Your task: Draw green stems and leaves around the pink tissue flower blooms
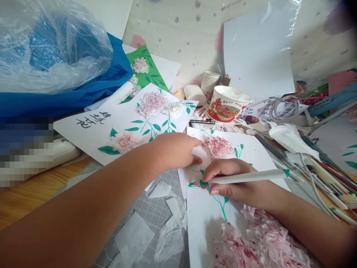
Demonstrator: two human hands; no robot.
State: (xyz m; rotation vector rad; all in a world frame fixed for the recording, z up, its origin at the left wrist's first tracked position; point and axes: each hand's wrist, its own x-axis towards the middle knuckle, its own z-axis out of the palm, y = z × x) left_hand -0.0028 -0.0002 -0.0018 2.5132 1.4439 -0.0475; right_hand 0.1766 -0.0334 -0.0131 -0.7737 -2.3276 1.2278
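My right hand (231,182) is closed around a white marker with a green tip (245,177), its tip touching green leaf lines on a white sheet (251,149). That sheet carries pink shredded-paper flowers, one (219,146) near the top and a larger one (256,238) near me. My left hand (174,149) rests on the sheet's upper left edge, fingers extended beside the top pink flower, holding the paper flat.
A second flower sheet with black characters (125,126) lies to the left, a green card (145,69) behind it. An instant-noodle cup (227,106) and stacked paper cups (209,82) stand behind. Pens and cables (320,175) crowd the right. A blue plastic-covered bundle (55,56) fills the top left. Tissue scraps (167,208) litter the cutting mat.
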